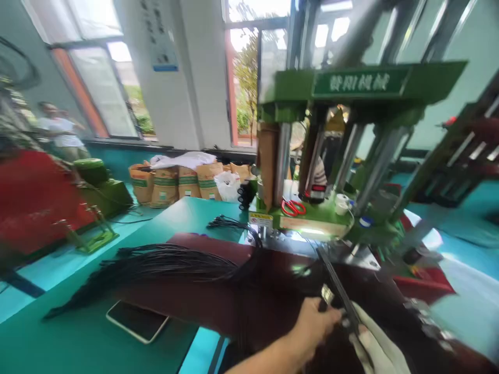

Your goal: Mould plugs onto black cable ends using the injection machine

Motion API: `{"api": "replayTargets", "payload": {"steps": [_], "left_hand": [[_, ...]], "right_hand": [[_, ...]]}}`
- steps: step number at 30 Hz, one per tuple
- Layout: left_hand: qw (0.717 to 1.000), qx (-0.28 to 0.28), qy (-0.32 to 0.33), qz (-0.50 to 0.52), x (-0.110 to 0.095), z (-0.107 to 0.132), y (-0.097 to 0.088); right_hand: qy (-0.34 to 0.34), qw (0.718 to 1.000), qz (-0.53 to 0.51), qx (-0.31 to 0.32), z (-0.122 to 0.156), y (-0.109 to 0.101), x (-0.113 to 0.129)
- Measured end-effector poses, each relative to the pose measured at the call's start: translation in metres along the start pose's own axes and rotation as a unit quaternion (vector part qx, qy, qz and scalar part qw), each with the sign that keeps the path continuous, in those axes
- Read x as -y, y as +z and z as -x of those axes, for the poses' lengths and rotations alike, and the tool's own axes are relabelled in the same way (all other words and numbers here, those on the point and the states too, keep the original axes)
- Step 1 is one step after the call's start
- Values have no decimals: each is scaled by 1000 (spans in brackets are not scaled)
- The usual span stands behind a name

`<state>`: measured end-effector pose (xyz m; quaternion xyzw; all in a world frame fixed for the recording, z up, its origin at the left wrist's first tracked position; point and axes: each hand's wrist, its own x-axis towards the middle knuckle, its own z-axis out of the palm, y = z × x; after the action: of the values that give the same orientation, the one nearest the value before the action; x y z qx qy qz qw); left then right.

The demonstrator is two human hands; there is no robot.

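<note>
My bare left hand (314, 326) is low in the middle, with its fingers pinched on a thin black cable (336, 283) that ends in a small metal plug (326, 294). My right hand (380, 349), in a white glove, lies just right of it with its fingers closed around the same cable. The cable runs up toward the green press machine (312, 221). A thick bundle of black cables (156, 265) fans out to the left over a dark red mat (202, 301). The picture is smeared by motion.
A phone (137, 321) lies face up on the green table (58, 343) at the near left. Red scissors (293, 207) rest on the machine's base. Brown sacks (177, 184) stand under the windows. A person in white (62, 135) stands far left, behind a red object (35, 200).
</note>
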<state>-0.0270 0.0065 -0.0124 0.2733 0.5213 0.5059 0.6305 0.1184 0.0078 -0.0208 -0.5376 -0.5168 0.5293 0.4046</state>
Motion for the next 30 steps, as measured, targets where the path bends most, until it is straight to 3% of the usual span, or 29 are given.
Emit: {"api": "replayTargets", "payload": {"steps": [2,9,14,27,30], "left_hand": [[1000,4,10,-12,-3,5,-1],[999,44,-9,-7,-6,4,-2],[998,57,-16,-14,-7,6,-3],[999,32,-4,-15,-18,8,-3],[1000,22,2,-22,-16,8,-2]], "right_hand": [[14,998,-26,48,1,2,0],[-14,993,-86,78,1,1,3],[-26,990,-106,90,2,0,3],[-12,990,-107,90,4,1,8],[-54,994,-48,82,4,0,5]]}}
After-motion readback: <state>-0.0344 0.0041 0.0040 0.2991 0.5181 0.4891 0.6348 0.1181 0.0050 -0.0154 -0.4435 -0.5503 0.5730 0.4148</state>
